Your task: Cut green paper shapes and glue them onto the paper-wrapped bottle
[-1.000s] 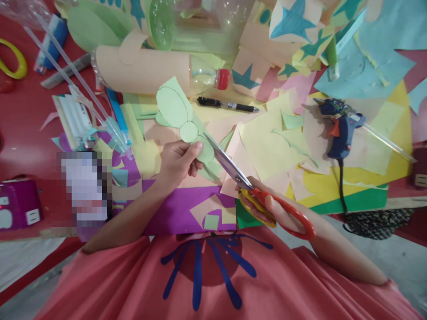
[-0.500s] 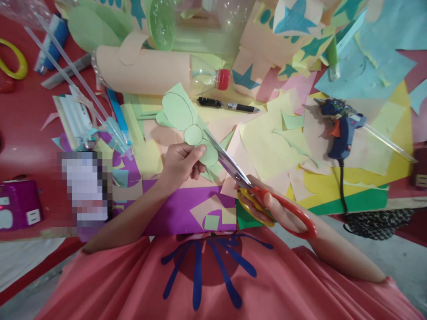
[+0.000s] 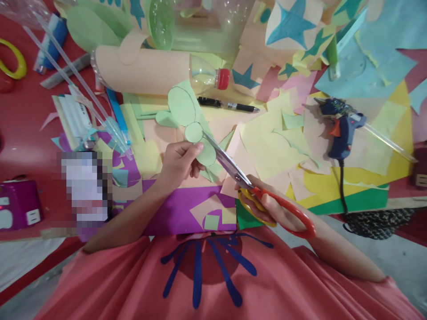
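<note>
My left hand (image 3: 184,162) pinches a piece of light green paper (image 3: 182,106) by its lower lobe. A dark outline on the paper marks a large oval, a small circle and another oval. In my right hand (image 3: 267,202) are scissors (image 3: 230,163) with one red and one yellow handle. Their blades point up and left and look almost closed, with the tips against the paper's edge beside the small circle. Behind the paper lies a black pen (image 3: 228,105). Beyond that, a plastic bottle (image 3: 143,69) wrapped in peach paper lies on its side, its red cap to the right.
On the right a blue glue gun (image 3: 342,129) rests on coloured paper, its cord running toward the front edge. Paper scraps (image 3: 267,142) cover the middle. Glue sticks (image 3: 66,66), a pixelated object (image 3: 87,189) and a purple box (image 3: 22,204) are on the left. Paper with blue stars (image 3: 292,24) stands at the back.
The green paper has turned slightly, its top swinging to the right. The scissor tips have shifted a little left and down, to the small circle's edge.
</note>
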A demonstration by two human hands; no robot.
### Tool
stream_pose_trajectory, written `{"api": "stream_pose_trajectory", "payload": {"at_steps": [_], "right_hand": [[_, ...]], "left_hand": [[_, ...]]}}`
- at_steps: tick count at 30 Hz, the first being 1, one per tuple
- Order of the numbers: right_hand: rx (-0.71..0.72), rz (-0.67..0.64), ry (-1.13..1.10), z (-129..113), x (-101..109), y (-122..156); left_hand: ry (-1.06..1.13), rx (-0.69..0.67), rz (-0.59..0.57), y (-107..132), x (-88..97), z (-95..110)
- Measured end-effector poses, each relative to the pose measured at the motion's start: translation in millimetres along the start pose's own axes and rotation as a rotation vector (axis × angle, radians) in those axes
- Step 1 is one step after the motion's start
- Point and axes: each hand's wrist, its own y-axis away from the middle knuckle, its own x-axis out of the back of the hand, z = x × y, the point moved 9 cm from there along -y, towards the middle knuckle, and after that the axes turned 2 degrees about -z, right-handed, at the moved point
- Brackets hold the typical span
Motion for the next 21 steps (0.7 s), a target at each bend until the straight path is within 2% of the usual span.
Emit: {"api": "stream_pose_trajectory", "payload": {"at_steps": [7, 21], "right_hand": [[-0.03, -0.015, -0.009, 3.2, 0.0, 2.3], [-0.112, 0.022, 0.032, 10.3, 4.8, 5.0]], "left_hand": [[-0.019, 0.009, 0.048, 0.1, 6.2, -2.7], [-0.021, -0.028, 0.031, -1.6, 7.5, -1.8]]}}
